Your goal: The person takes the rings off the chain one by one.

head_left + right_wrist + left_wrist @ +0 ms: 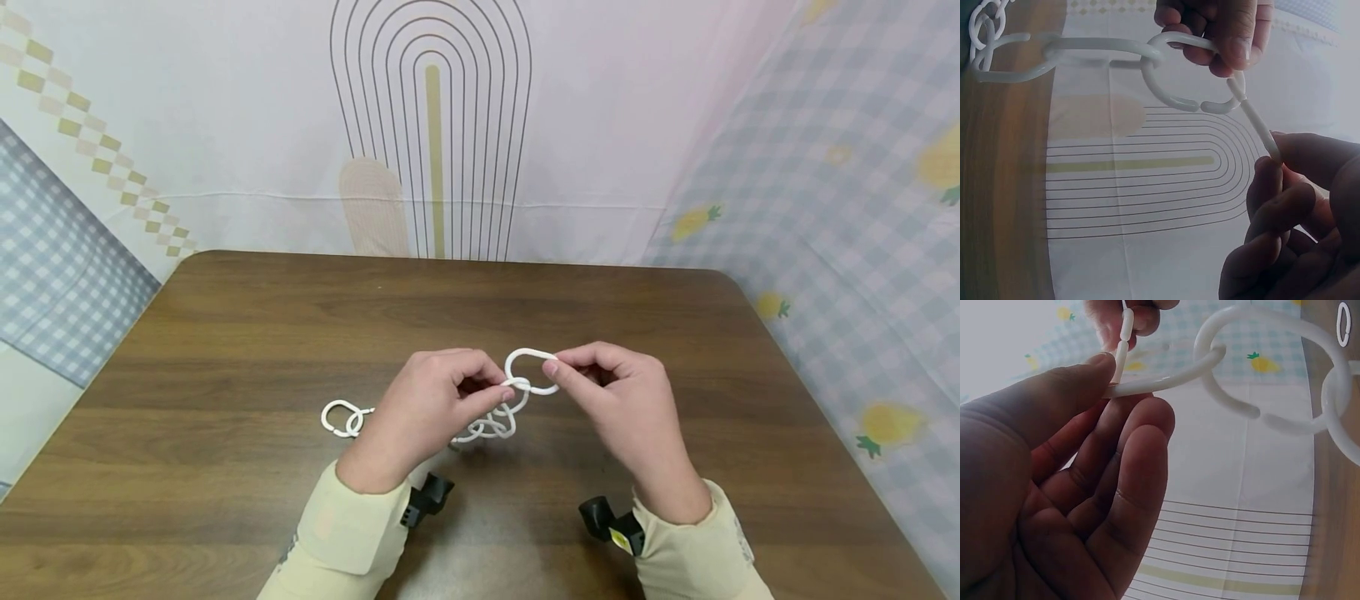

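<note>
Above the middle of the table, my right hand (633,408) pinches a white oval chain link (528,351) by its right side, between thumb and fingers. My left hand (423,404) pinches the neighbouring link (1169,382) between thumb and forefinger. These two links are hooked through each other. From the left hand's link more white links (1104,44) hang down in a chain towards the table. Beyond the left wrist, two joined links (324,412) show on the wood; my left hand hides whether they connect to the chain. Small gaps show in several links.
A brown wooden table (450,308) with rounded far corners lies beneath both hands. Behind it hangs a white patterned cloth (262,125), with a blue checked cloth (825,250) on the right. A black wrist camera (427,498) sits at each pale sleeve.
</note>
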`<action>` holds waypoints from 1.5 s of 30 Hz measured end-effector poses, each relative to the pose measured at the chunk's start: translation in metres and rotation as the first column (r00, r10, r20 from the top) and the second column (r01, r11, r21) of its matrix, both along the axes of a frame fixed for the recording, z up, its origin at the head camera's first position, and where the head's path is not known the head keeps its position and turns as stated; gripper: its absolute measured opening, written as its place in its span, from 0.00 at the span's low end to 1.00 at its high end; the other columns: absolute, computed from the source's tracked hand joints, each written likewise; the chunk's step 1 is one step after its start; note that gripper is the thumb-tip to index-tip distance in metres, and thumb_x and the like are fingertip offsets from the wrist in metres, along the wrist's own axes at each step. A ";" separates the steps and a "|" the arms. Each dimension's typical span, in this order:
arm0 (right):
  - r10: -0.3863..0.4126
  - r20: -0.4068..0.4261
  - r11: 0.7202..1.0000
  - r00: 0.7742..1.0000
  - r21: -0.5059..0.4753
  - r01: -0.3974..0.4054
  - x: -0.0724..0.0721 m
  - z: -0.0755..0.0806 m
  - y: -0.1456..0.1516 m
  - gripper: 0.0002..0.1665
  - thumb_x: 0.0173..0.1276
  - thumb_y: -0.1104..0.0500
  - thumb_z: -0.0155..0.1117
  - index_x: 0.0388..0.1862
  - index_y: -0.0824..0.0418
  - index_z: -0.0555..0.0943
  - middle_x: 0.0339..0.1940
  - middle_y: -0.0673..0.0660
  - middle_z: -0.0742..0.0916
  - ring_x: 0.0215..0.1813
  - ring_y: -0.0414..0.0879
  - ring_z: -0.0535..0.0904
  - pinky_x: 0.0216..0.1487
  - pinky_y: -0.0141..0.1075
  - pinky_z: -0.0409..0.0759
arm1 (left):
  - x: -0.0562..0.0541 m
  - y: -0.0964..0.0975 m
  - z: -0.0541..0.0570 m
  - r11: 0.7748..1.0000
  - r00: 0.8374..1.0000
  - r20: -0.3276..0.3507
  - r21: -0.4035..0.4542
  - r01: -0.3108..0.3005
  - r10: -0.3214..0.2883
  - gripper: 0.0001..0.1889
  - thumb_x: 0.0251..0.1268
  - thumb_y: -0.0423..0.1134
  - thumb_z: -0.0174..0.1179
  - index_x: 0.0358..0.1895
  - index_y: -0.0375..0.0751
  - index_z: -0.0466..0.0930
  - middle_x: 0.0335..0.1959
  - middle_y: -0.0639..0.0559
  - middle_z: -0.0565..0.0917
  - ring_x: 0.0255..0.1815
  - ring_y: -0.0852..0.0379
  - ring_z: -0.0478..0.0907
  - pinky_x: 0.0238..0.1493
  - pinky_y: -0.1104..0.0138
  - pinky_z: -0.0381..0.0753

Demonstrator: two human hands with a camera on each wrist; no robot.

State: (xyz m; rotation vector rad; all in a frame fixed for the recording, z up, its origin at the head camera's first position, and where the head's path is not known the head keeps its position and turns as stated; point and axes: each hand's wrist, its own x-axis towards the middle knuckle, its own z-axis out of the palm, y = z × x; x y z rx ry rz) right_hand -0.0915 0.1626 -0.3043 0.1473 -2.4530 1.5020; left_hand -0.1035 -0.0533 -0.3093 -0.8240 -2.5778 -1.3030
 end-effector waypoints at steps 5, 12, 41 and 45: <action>-0.016 0.043 0.999 0.999 0.051 0.013 -0.001 0.001 0.000 0.08 0.61 0.54 0.77 0.33 0.57 0.90 0.27 0.51 0.89 0.25 0.42 0.79 0.25 0.31 0.74 | 0.001 0.001 0.002 1.000 0.999 0.040 0.021 0.003 -0.004 0.04 0.62 0.38 0.71 0.32 0.49 0.85 0.28 0.64 0.84 0.29 0.71 0.79 0.36 0.71 0.82; -0.013 0.086 0.996 0.996 0.087 0.005 -0.001 0.001 -0.001 0.10 0.62 0.52 0.77 0.34 0.57 0.90 0.27 0.50 0.88 0.26 0.42 0.77 0.26 0.31 0.73 | 0.001 0.001 0.002 0.999 0.999 0.044 0.041 0.014 -0.016 0.04 0.63 0.38 0.70 0.32 0.49 0.85 0.28 0.64 0.84 0.29 0.71 0.79 0.36 0.71 0.82; -0.020 0.146 0.994 0.989 0.112 0.004 -0.007 -0.007 -0.001 0.09 0.65 0.53 0.73 0.33 0.59 0.88 0.26 0.52 0.87 0.27 0.45 0.76 0.26 0.34 0.72 | 0.003 0.002 0.003 0.998 0.999 0.036 0.051 0.032 -0.034 0.05 0.62 0.38 0.71 0.32 0.48 0.84 0.28 0.63 0.83 0.29 0.70 0.79 0.36 0.72 0.82; -0.022 0.145 0.993 0.989 0.114 0.005 -0.007 -0.006 -0.001 0.09 0.65 0.53 0.73 0.33 0.59 0.88 0.26 0.52 0.87 0.27 0.45 0.76 0.26 0.34 0.72 | 0.003 0.002 0.003 0.998 0.999 0.022 0.048 0.032 -0.034 0.05 0.62 0.38 0.71 0.32 0.48 0.83 0.27 0.63 0.83 0.29 0.70 0.78 0.35 0.72 0.81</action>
